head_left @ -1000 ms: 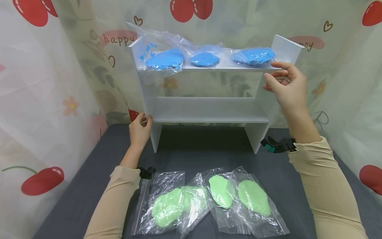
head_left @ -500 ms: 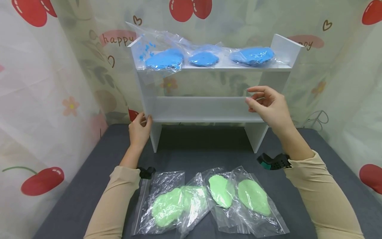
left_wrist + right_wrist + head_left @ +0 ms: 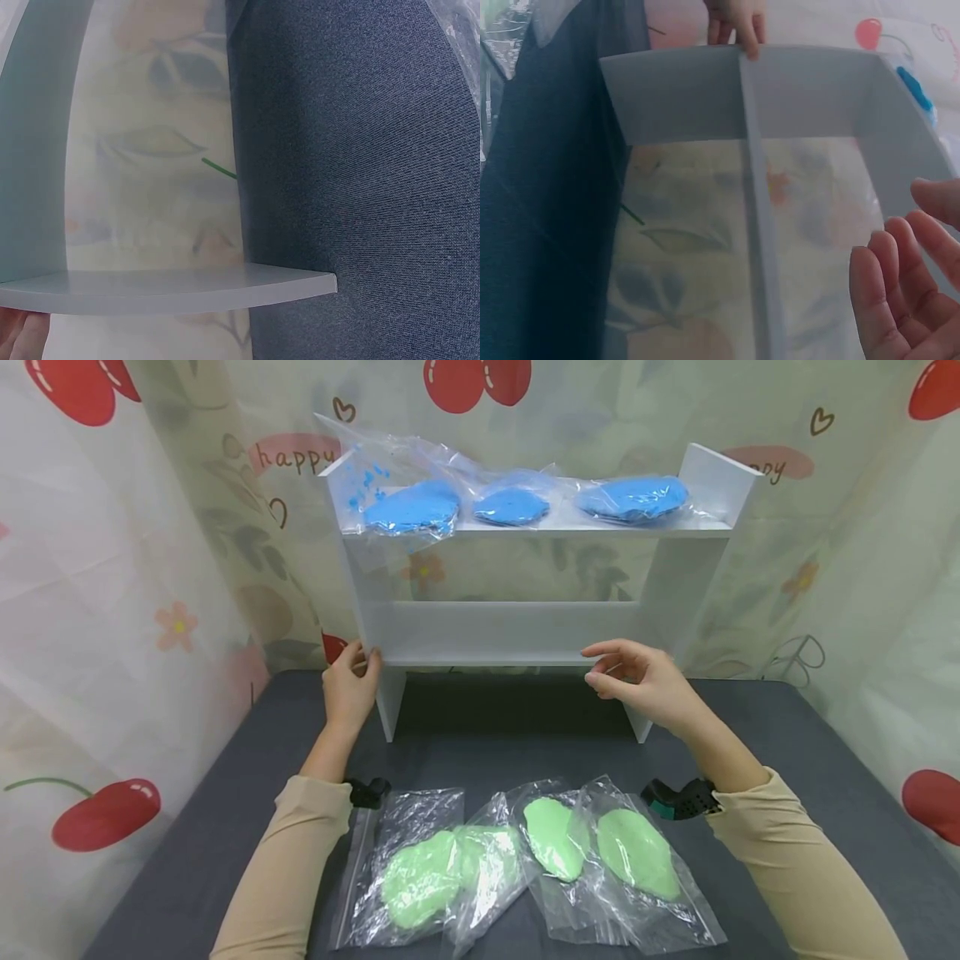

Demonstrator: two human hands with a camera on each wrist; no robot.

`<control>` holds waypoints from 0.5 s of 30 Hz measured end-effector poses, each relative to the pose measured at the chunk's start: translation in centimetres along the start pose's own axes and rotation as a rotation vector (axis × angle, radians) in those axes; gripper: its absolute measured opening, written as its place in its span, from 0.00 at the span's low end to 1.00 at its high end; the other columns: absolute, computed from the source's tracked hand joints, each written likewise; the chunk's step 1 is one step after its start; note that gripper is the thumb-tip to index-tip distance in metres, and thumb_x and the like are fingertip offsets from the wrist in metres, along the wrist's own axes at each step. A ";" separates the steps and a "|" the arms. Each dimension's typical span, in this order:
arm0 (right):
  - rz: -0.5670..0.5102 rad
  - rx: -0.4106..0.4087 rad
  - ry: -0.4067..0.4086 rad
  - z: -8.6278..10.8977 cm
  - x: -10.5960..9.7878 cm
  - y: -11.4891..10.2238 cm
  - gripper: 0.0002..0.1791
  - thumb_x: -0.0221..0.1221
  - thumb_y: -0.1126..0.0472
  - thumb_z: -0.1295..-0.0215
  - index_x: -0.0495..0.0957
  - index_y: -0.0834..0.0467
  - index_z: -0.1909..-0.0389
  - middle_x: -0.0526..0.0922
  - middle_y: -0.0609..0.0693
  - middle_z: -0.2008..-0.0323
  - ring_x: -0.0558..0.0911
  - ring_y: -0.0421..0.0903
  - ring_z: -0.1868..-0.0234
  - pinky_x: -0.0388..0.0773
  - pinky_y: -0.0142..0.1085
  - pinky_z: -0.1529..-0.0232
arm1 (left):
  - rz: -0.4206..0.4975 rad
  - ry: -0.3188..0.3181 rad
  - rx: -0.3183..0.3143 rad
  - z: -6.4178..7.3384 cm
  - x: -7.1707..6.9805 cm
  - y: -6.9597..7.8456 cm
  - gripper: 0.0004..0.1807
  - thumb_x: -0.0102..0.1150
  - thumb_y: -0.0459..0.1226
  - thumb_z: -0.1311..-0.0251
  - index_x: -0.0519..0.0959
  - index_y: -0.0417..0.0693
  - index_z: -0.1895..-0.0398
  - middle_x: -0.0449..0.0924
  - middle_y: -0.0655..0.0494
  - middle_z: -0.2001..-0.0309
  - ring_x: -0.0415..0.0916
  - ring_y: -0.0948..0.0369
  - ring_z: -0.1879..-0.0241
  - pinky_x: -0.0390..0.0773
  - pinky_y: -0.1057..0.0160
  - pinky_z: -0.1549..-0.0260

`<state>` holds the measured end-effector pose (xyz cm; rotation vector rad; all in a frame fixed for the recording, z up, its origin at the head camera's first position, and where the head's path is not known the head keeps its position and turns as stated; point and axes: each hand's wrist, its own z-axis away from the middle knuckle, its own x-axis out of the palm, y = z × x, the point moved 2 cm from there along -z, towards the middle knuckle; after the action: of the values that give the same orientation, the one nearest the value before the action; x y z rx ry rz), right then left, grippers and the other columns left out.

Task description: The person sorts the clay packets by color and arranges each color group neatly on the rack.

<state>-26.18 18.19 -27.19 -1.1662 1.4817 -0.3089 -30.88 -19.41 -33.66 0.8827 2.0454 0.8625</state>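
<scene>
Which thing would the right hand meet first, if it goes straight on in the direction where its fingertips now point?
Probably the left hand, at the front edge of the left side panel. Depth is unclear, so the right hand may graze the lower shelf board before that.

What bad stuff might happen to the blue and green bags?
The leftmost blue bag might slip, because its plastic hangs over the front edge of the top shelf. If the left hand tugs on the side of the white rack it holds, the whole rack might shift. The green bags overlap on the table, so lifting one might drag another.
</scene>
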 end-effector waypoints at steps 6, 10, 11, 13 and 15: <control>0.001 0.009 -0.109 0.5 1.1 1.8 0.20 0.57 0.59 0.36 0.72 0.57 0.43 0.79 0.48 0.62 0.80 0.37 0.66 0.77 0.32 0.64 | 0.006 0.001 0.003 0.0 0.0 0.0 0.17 0.51 0.39 0.35 0.77 0.40 0.47 0.80 0.34 0.54 0.82 0.45 0.55 0.81 0.48 0.59; -0.019 0.019 -0.190 0.9 1.9 3.2 0.21 0.59 0.60 0.37 0.72 0.57 0.43 0.79 0.53 0.60 0.80 0.37 0.64 0.78 0.31 0.61 | 0.004 0.003 0.006 0.0 0.0 0.1 0.17 0.51 0.39 0.35 0.77 0.40 0.48 0.80 0.33 0.54 0.82 0.44 0.56 0.81 0.47 0.59; -0.022 0.016 -0.211 1.0 2.1 3.6 0.21 0.59 0.60 0.37 0.72 0.58 0.43 0.79 0.54 0.60 0.81 0.37 0.63 0.78 0.31 0.60 | 0.003 0.004 0.007 0.0 0.0 0.1 0.17 0.51 0.39 0.35 0.77 0.39 0.48 0.80 0.33 0.54 0.82 0.44 0.56 0.81 0.47 0.60; -0.024 0.005 -0.256 1.1 2.5 4.2 0.22 0.59 0.61 0.37 0.72 0.59 0.43 0.79 0.56 0.59 0.81 0.38 0.61 0.79 0.31 0.58 | 0.001 0.006 0.007 0.0 0.0 0.1 0.17 0.51 0.39 0.35 0.77 0.40 0.48 0.80 0.33 0.54 0.82 0.44 0.56 0.81 0.47 0.60; -0.022 0.003 -0.304 1.4 3.0 4.8 0.22 0.59 0.61 0.37 0.71 0.60 0.42 0.79 0.57 0.57 0.81 0.38 0.59 0.79 0.31 0.56 | 0.000 0.005 0.003 0.0 0.0 0.1 0.17 0.51 0.39 0.35 0.77 0.40 0.48 0.81 0.34 0.54 0.82 0.45 0.56 0.81 0.48 0.59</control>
<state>-26.81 18.65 -32.91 -1.1709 1.2028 -0.1407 -30.87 -19.33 -33.58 0.8828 2.0516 0.8630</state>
